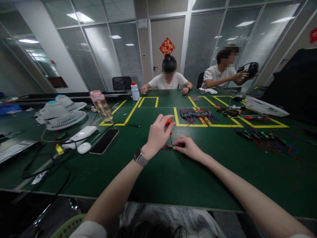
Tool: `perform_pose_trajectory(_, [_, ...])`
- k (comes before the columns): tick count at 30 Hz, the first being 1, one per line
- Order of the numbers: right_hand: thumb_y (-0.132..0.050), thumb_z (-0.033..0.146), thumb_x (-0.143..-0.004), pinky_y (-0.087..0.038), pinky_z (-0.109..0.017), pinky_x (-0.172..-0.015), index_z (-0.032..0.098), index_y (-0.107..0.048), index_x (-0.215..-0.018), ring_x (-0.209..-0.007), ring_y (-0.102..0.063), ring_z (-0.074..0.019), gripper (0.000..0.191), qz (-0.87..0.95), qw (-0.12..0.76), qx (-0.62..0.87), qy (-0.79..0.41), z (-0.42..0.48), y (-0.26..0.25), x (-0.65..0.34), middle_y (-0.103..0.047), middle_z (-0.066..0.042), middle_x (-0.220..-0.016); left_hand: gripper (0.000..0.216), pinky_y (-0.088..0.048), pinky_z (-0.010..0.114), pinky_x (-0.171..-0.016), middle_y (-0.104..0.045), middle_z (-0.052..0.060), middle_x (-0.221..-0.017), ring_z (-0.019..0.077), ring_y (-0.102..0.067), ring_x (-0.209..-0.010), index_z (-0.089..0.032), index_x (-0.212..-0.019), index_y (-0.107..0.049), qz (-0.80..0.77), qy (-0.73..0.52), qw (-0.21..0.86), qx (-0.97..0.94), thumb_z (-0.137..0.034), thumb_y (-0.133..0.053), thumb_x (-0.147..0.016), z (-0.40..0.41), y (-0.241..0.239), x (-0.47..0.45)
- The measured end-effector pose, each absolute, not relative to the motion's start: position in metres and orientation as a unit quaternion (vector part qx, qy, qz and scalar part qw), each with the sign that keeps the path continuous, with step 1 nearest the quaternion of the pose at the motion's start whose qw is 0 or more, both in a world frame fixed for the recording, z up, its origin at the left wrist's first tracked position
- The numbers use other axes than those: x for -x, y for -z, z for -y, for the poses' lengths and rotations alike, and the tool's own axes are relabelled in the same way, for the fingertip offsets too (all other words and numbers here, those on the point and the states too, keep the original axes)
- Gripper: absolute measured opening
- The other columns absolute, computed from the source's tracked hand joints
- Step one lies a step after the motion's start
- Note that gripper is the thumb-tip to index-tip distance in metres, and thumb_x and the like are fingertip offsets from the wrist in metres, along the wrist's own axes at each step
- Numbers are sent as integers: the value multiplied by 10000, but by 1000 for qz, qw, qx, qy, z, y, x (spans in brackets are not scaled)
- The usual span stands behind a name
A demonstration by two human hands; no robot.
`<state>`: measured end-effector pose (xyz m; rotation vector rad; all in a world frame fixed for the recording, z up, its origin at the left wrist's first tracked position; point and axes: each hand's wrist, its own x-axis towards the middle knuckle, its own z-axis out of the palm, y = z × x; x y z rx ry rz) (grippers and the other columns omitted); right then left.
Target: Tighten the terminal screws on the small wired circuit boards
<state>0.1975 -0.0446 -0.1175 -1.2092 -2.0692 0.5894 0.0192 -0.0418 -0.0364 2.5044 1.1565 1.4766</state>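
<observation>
My left hand (pixel 157 134), with a watch on the wrist, is closed round a small screwdriver with an orange handle (pixel 168 123), held upright with its tip down on a small part. My right hand (pixel 189 147) lies beside it on the green table (pixel 158 175), fingers pinched on that small wired part (pixel 173 145), which has red and blue wires. The part is mostly hidden by my fingers.
A black phone (pixel 104 141), a white mouse (pixel 84 147), a white box and cables lie at left, with two white fans (pixel 61 114) and a pink bottle (pixel 101 105) behind. Piles of coloured wired parts (pixel 198 115) lie ahead and at right. Two people sit across the table.
</observation>
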Motion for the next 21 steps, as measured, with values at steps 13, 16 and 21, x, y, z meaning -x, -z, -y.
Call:
perform_pose_trajectory(13, [-687, 231, -766, -461, -278, -654, 166, -733, -842, -687, -569, -151, 109, 793, 325, 462, -228, 44, 118, -198, -598, -37, -777, 217, -421, 222, -598, -565, 6, -848, 90, -491, -605, -198, -982, -602, -377, -496, 19, -782, -384, -564, -877, 36, 37, -14])
perform_pose_trajectory(16, [-685, 232, -766, -463, -276, -654, 169, -733, -838, -687, -569, -149, 107, 791, 324, 464, -231, 44, 118, -198, -594, -34, -775, 237, -431, 230, -636, -592, 26, -909, 114, -543, -700, -188, -1018, -586, -382, -482, 4, -789, -381, -500, -911, 40, 36, -15])
perform_pose_trajectory(21, [-685, 231, -766, -463, -281, -659, 165, -731, -837, -688, -569, -152, 107, 790, 331, 460, -233, 44, 118, -199, -600, -38, -783, 236, -441, 225, -636, -597, 33, -948, 98, -539, -646, -204, -1116, -559, -368, -474, 52, -798, -300, -425, -947, 40, 35, -17])
